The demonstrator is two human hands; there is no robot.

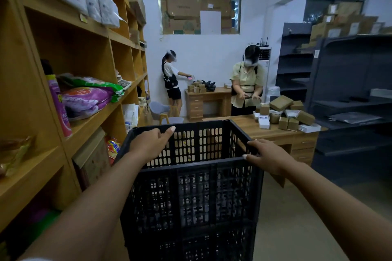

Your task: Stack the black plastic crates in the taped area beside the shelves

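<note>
A black perforated plastic crate [195,193] stands tall right in front of me, its open top at chest height. Darker crate walls continue below it, so it seems to rest on another crate, though the seam is hard to make out. My left hand [151,144] grips the crate's left rim, fingers over the edge and thumb pointing along it. My right hand [267,157] holds the right rim with the fingers curled on the top edge. The floor under the crates and any tape there are hidden.
Wooden shelves [89,121] with bags and bottles run close along my left. A wooden desk [254,129] with small cardboard boxes stands just beyond the crate, a person [247,82] working at it. Another person [171,82] stands by the far wall. Dark metal shelving [347,99] fills the right.
</note>
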